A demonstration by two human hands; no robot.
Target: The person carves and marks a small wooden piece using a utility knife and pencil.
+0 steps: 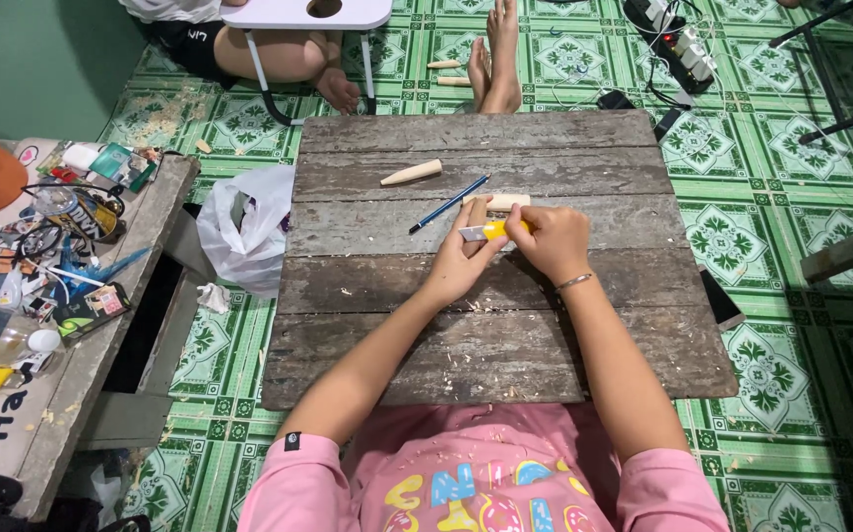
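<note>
A yellow utility knife (487, 232) is gripped between the left hand (461, 258) and right hand (551, 239), both closed on it over the weathered plank board (505, 325). Blade preparation is judged under way (shavings lie about); the pale carved wooden piece (501, 202) must be picked up next.

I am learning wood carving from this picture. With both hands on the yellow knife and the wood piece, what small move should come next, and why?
Probably a short paring stroke away from the body. The right hand and left hand meet on the yellow utility knife, against the pale wood piece on the plank table. Shavings lie near the table's front edge, and another carved wood piece and a blue pencil lie beyond.
</note>
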